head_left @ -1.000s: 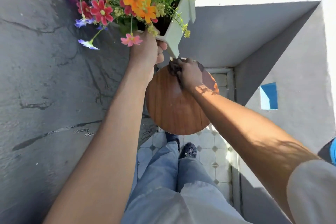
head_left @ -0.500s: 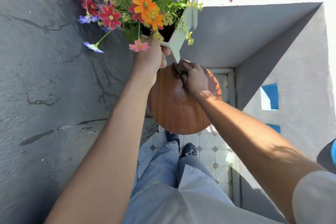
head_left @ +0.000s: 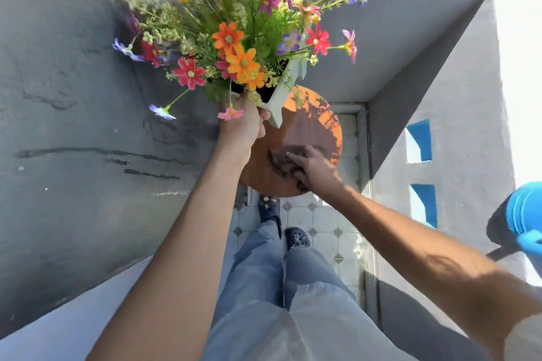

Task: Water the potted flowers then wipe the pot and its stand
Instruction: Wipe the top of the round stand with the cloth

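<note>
My left hand grips the near rim of a white square pot and holds it lifted and tilted above the stand. Colourful flowers in orange, red, purple and pink spill out of the pot. Below it is the round brown wooden stand top. My right hand presses a dark cloth flat on the near part of that top, fingers spread over it.
A dark grey cracked wall rises on the left. A grey parapet wall with blue openings stands on the right, with a blue watering can on it. White tiled floor and my legs and shoes lie below.
My right hand has slid the cloth from the far edge of the stand top toward the near side. The pot and flowers sit lower and more central in view.
</note>
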Available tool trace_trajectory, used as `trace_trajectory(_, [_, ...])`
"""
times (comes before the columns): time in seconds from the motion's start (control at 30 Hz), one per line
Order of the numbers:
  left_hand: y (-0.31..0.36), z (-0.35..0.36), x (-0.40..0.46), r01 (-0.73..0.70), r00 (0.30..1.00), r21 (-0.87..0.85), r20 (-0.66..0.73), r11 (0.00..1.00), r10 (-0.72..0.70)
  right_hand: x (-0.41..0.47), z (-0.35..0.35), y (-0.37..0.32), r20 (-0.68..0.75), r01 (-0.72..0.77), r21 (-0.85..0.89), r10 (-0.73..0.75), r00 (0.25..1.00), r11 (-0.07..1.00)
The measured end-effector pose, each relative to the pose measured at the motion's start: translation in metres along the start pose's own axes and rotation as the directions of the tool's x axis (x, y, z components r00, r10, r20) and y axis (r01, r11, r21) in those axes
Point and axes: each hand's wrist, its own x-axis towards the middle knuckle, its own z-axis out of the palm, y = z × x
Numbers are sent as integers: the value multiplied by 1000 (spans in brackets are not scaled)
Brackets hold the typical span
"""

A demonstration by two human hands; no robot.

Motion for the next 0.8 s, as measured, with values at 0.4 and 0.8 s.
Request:
trace_trajectory(0.4, [-93, 21, -53, 153, 987, -14, -55, 988, -153, -81, -3, 7, 95, -403, 178, 392, 915, 898])
trace_trajectory(0.8, [-151, 51, -49, 119, 993, -1, -9, 993, -119, -156, -22, -9, -94, -471, 601, 642, 761, 646])
